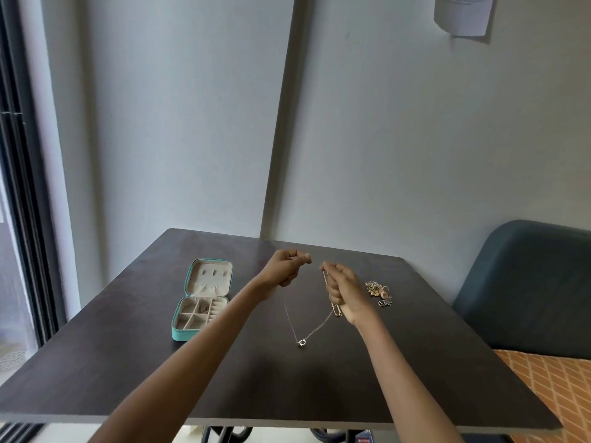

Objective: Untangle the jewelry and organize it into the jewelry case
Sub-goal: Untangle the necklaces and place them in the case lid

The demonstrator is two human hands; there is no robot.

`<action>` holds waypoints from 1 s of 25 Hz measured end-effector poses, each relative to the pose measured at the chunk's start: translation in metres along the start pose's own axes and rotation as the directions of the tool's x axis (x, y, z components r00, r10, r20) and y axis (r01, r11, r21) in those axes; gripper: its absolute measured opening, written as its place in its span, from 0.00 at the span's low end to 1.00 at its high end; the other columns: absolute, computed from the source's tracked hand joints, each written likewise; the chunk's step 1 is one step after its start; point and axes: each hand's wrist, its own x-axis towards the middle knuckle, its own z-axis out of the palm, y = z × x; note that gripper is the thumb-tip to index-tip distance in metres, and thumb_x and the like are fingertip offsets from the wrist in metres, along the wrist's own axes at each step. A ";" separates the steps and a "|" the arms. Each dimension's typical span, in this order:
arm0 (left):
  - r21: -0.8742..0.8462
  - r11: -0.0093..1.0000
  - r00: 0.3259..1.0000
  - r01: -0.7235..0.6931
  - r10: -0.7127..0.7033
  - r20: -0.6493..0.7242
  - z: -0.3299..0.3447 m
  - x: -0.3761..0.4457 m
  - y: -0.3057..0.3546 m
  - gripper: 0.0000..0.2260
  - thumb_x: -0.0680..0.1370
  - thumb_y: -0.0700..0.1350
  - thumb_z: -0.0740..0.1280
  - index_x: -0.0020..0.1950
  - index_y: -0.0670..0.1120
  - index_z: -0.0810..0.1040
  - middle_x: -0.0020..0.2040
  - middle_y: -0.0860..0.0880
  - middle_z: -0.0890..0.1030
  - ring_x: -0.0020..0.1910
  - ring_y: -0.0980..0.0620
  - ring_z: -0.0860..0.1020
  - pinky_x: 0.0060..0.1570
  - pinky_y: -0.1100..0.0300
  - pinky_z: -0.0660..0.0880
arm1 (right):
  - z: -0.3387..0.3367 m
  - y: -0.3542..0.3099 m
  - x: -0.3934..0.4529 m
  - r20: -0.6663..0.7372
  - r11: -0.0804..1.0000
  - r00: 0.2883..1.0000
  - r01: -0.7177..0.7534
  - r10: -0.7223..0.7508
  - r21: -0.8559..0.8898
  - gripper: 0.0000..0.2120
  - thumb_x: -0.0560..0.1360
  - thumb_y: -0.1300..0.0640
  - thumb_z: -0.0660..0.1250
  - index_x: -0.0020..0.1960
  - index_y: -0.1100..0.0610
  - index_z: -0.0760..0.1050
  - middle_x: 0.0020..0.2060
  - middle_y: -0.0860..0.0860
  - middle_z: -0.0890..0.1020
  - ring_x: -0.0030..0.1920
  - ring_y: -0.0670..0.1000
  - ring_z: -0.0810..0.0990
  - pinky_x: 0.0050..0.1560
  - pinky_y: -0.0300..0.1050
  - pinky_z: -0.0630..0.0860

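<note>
both hands [315, 278] with silver necklace [302, 342]; wall paper [462, 14] unreadable

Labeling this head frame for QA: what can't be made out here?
- Ends of the thin silver pendant necklace: hidden inside the left hand and right hand.
- Gold chain in the right hand: mostly covered by the fingers; whether it is knotted with the silver one cannot be told.
- Tangled jewelry pile: too small to separate pieces.
- Open teal zip jewelry case: near compartments partly hidden by the left forearm.

Dark table [128, 362], blue chair [527, 282]
</note>
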 end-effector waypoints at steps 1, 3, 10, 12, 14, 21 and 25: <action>0.010 1.000 0.998 0.026 -0.026 -0.053 0.003 0.004 -0.010 0.09 0.79 0.48 0.63 0.41 0.46 0.75 0.25 0.52 0.62 0.21 0.58 0.58 0.21 0.66 0.54 | 0.000 0.008 0.007 -0.029 0.997 0.999 -0.036 0.034 -0.069 0.07 0.79 0.56 0.61 0.44 0.58 0.73 0.21 0.43 0.58 0.18 0.41 0.54 0.18 0.33 0.50; 0.021 0.997 0.983 0.081 -0.076 -0.166 0.008 0.017 -0.037 0.10 0.79 0.47 0.64 0.38 0.46 0.74 0.25 0.52 0.64 0.19 0.59 0.59 0.20 0.68 0.55 | 0.000 0.027 0.027 -0.079 0.964 0.993 -0.110 0.093 -0.243 0.08 0.79 0.56 0.61 0.42 0.57 0.73 0.22 0.45 0.59 0.18 0.41 0.55 0.18 0.34 0.51; 0.342 0.900 0.914 0.269 -0.126 -0.385 0.013 0.083 -0.115 0.11 0.76 0.49 0.66 0.45 0.41 0.79 0.35 0.51 0.75 0.40 0.49 0.75 0.44 0.58 0.69 | 0.007 0.088 0.105 -0.210 0.842 0.973 -0.192 0.096 -0.505 0.10 0.75 0.59 0.65 0.38 0.63 0.76 0.30 0.55 0.76 0.29 0.51 0.74 0.34 0.46 0.77; 0.510 0.803 0.907 0.308 -0.085 -0.413 0.007 0.102 -0.130 0.11 0.77 0.51 0.65 0.47 0.44 0.79 0.46 0.48 0.77 0.51 0.48 0.74 0.54 0.53 0.66 | 0.004 0.102 0.128 -0.240 0.756 0.968 -0.206 0.067 -0.622 0.14 0.74 0.56 0.66 0.37 0.66 0.79 0.33 0.58 0.82 0.37 0.57 0.81 0.44 0.52 0.80; 0.638 0.708 0.919 0.303 -0.042 -0.391 0.004 0.117 -0.141 0.11 0.78 0.52 0.63 0.49 0.46 0.79 0.53 0.46 0.75 0.57 0.47 0.70 0.58 0.52 0.63 | 0.000 0.110 0.149 -0.247 0.701 0.969 -0.190 0.021 -0.688 0.16 0.74 0.54 0.66 0.36 0.66 0.77 0.35 0.59 0.82 0.51 0.59 0.80 0.44 0.46 0.76; 0.751 0.600 0.938 0.274 0.004 -0.346 -0.005 0.152 -0.154 0.12 0.78 0.52 0.63 0.58 0.49 0.78 0.58 0.46 0.72 0.62 0.45 0.66 0.60 0.52 0.61 | -0.001 0.114 0.185 -0.235 0.565 0.971 -0.173 -0.039 -0.807 0.12 0.76 0.54 0.65 0.44 0.62 0.82 0.46 0.59 0.84 0.57 0.61 0.76 0.49 0.48 0.73; 0.708 0.664 0.929 0.240 0.056 -0.367 -0.005 0.152 -0.152 0.13 0.78 0.40 0.58 0.60 0.50 0.75 0.63 0.47 0.70 0.64 0.46 0.65 0.63 0.51 0.58 | -0.003 0.106 0.168 -0.254 0.657 0.962 -0.130 -0.096 -0.743 0.12 0.76 0.63 0.59 0.52 0.61 0.80 0.53 0.58 0.81 0.58 0.58 0.76 0.52 0.44 0.70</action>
